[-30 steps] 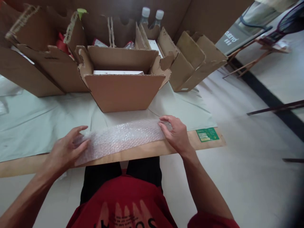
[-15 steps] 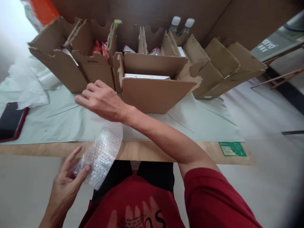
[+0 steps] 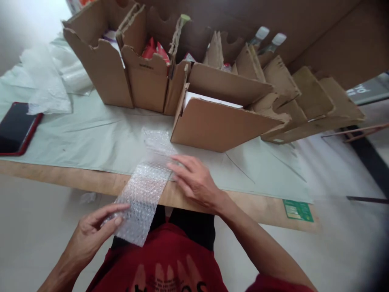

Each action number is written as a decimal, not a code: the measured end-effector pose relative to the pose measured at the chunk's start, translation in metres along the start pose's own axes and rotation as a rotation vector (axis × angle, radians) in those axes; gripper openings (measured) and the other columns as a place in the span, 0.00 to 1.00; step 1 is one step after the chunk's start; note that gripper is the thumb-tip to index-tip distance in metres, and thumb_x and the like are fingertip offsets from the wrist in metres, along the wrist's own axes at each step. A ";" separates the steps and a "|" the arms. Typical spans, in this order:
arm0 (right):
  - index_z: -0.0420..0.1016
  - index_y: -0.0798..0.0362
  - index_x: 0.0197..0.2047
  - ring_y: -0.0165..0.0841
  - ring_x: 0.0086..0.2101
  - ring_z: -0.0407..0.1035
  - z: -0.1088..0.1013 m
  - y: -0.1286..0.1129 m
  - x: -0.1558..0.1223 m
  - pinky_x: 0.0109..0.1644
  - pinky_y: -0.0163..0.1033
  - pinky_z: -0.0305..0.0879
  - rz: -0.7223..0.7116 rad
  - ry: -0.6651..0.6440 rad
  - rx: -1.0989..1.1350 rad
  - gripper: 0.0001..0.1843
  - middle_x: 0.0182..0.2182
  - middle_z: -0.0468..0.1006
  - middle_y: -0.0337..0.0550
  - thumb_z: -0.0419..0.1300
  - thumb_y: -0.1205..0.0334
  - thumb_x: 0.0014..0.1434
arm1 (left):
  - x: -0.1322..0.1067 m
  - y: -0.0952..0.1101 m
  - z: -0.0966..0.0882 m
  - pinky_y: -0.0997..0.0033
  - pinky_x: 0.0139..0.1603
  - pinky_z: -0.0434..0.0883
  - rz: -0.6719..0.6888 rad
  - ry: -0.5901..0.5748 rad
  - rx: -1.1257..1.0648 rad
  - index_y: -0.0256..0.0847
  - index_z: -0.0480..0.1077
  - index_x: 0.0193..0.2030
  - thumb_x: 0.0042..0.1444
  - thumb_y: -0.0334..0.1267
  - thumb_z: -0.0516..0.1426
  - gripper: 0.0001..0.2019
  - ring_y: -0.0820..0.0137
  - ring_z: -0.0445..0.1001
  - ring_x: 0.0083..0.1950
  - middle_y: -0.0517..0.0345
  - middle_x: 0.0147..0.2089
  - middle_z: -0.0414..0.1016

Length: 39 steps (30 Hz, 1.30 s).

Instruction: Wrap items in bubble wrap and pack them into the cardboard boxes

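A clear strip of bubble wrap (image 3: 142,186) stretches from above my lap, across the table's front edge, onto the pale green cloth. My left hand (image 3: 97,227) pinches its lower left edge between thumb and fingers. At the strip's right side is my right hand (image 3: 194,178), palm down, with loosely bent fingers apart and the fingertips at the plastic's edge. Just beyond the strip stands a cardboard box (image 3: 221,125) with something flat and white (image 3: 209,99) inside.
Cardboard bins (image 3: 146,85) line the back, some with red packets (image 3: 154,50). Two white-capped bottles (image 3: 272,42) stand behind. Left are a red-edged phone (image 3: 18,127) and crumpled clear plastic (image 3: 48,81). A green card (image 3: 298,210) lies at the right front edge.
My right hand has come down and right from near the bins to the bubble wrap's edge. The strip now lies more stretched out, my left hand still holding it. The view has shifted.
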State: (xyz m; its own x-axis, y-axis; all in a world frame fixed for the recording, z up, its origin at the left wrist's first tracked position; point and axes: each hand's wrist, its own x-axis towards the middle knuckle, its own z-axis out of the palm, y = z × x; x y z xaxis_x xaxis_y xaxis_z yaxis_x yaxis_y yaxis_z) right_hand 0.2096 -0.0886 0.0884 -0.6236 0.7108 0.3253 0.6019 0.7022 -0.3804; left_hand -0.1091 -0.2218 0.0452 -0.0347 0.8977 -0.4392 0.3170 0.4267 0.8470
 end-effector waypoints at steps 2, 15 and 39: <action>0.76 0.48 0.61 0.46 0.67 0.66 0.016 0.000 0.005 0.64 0.57 0.71 -0.031 -0.105 0.004 0.16 0.69 0.72 0.53 0.56 0.59 0.74 | -0.007 0.003 0.002 0.68 0.33 0.79 -0.019 -0.065 0.019 0.50 0.87 0.36 0.51 0.62 0.66 0.19 0.60 0.81 0.35 0.52 0.37 0.86; 0.61 0.52 0.74 0.45 0.71 0.59 -0.009 -0.021 -0.021 0.72 0.57 0.61 -0.106 -0.295 0.265 0.34 0.72 0.67 0.56 0.61 0.66 0.66 | -0.030 0.029 0.002 0.48 0.56 0.80 -0.218 -0.121 -0.428 0.49 0.80 0.60 0.44 0.53 0.71 0.34 0.46 0.84 0.50 0.47 0.46 0.86; 0.67 0.56 0.72 0.42 0.43 0.75 0.063 -0.027 0.011 0.51 0.47 0.64 0.304 -0.006 0.014 0.28 0.45 0.85 0.50 0.61 0.61 0.72 | 0.044 0.038 0.032 0.57 0.51 0.75 1.014 0.284 0.843 0.38 0.71 0.58 0.65 0.29 0.60 0.15 0.58 0.77 0.48 0.47 0.47 0.75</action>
State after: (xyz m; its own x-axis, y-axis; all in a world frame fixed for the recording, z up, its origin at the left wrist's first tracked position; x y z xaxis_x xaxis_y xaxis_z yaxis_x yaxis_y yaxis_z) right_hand 0.1550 -0.1023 0.0474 -0.4184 0.8882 0.1897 0.7547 0.4562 -0.4715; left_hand -0.0686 -0.1692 0.0488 0.3998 0.8099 0.4292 0.7972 -0.5384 0.2733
